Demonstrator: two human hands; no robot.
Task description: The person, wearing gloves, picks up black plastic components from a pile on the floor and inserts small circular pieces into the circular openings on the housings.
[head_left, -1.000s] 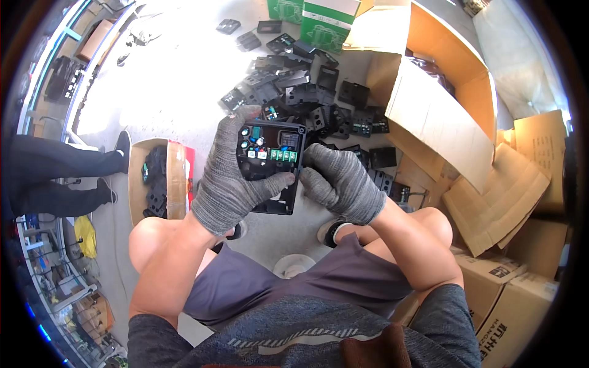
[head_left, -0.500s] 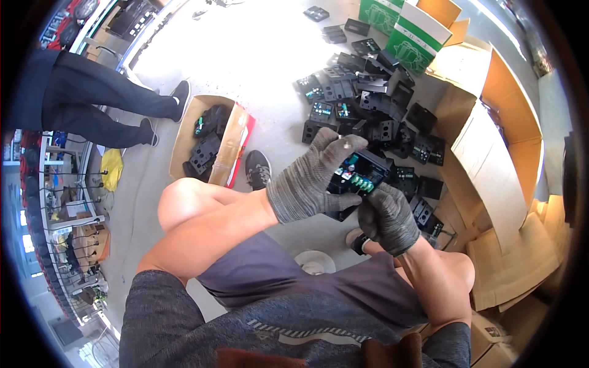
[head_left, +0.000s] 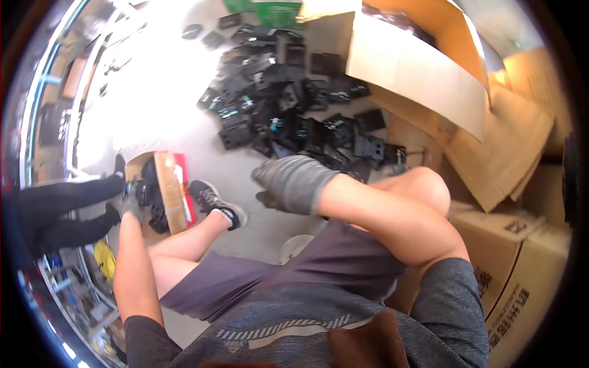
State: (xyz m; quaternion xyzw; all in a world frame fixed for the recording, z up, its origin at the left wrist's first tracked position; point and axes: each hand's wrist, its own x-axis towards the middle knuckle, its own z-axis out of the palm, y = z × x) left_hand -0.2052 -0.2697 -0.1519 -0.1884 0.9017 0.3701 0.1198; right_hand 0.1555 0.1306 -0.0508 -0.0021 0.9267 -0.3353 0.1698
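My left hand (head_left: 131,207), in a grey knit glove, reaches down at the left side of an open cardboard box (head_left: 170,195) with a red edge. Black plastic modules (head_left: 148,183) lie in that box. A small dark piece with a greenish spot shows by my left fingertips, but blur hides whether I grip it. Over the floor in front of me hangs my gloved right hand (head_left: 296,183), smeared by motion, thumb apart from the fingers, nothing visible in it. Beyond it spreads a heap of black modules (head_left: 288,95), some with green terminals.
A large open carton (head_left: 417,67) stands at the far right, with flattened cardboard (head_left: 497,147) beside it and closed cartons (head_left: 491,245) nearer. Another person's dark-trousered legs (head_left: 67,205) are at the left. A green box (head_left: 279,13) is at the back.
My view has swung to the right. My hands have parted: the left went from the shared black module to the cardboard box, while the right let go and moved away from it.
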